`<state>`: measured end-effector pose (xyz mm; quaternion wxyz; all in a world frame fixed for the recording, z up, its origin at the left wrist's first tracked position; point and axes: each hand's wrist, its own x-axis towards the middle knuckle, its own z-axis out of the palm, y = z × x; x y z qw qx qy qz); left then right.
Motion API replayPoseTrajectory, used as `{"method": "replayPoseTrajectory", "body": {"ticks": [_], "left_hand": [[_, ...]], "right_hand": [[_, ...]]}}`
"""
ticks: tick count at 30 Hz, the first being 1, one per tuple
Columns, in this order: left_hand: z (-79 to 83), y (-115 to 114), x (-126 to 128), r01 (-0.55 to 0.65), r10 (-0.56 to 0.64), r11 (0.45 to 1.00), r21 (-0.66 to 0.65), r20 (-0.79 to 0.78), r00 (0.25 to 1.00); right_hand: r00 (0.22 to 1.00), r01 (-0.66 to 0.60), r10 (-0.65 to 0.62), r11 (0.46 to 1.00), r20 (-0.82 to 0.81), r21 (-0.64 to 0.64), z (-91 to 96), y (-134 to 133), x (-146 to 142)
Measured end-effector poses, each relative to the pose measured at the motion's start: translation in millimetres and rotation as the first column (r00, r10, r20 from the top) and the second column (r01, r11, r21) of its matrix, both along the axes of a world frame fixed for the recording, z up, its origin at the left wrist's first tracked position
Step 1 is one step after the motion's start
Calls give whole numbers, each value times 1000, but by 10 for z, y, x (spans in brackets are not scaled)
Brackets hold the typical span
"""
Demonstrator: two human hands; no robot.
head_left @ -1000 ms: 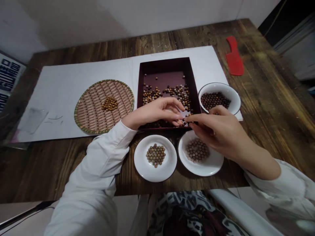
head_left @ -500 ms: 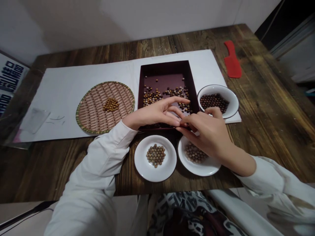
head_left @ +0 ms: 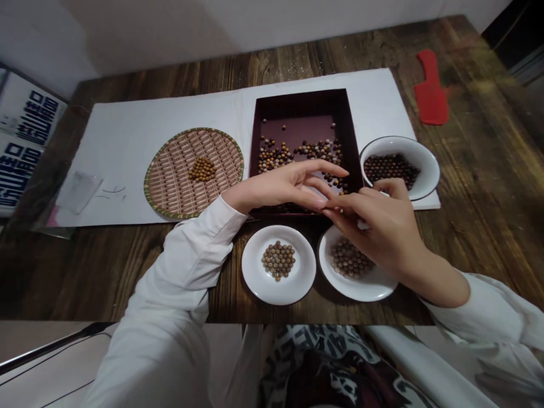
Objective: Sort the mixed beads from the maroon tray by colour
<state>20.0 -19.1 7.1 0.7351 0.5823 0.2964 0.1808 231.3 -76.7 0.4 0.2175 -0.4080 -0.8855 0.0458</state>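
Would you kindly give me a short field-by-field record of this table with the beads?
Left hand: open, fingers spread over the maroon box
Right hand: pinched, tips meeting the left hand; any bead hidden
Box contents: mixed beads
Woven tray: tan beads
White bowl: dark beads
Near plates: left plate and right plate, a bead pile each

- Table point(head_left: 488, 187): dark brown wood with heavy grain and a worn surface; it fills most of the view.
- Wall point(head_left: 170, 39): plain white, directly behind the far edge of the table.
- Paper sheet point(head_left: 140, 124): white, spread flat across the middle of the table.
- Printed notices point(head_left: 25, 130): white with bold dark blue characters, at the far left edge.
- Corner point(head_left: 518, 34): dark and unlit, upper right.
- Light: dim and warm, brightest on the paper sheet.
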Motion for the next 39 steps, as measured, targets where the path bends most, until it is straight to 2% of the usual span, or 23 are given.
{"method": "replayPoseTrajectory", "body": {"ticks": [3, 6, 9, 12, 26, 39], "left_hand": [[6, 5, 14, -10, 10, 1000, -3, -2, 1000], [16, 9, 27, 10, -10, 999, -38, -4, 1000], [21, 6, 34, 29, -28, 997, -76, 17, 999], [22, 1, 39, 30, -28, 997, -68, 21, 999], [18, -17, 39, 18, -18, 999, -49, 3, 1000], [-22, -8, 17, 58, -57, 997, -43, 31, 998]], "right_hand": [[999, -27, 27, 1000, -36, -6, 22, -19, 13], [985, -159, 158, 987, -71, -2, 30, -78, -6], [931, -360, 359, 933, -67, -3, -14, -154, -63], [882, -466, 466, 885, -67, 9, -84, -203, -121], [887, -461, 457, 884, -68, -81, -145, -225, -114], [887, -459, 453, 887, -85, -61, -171, -224, -111]]}}
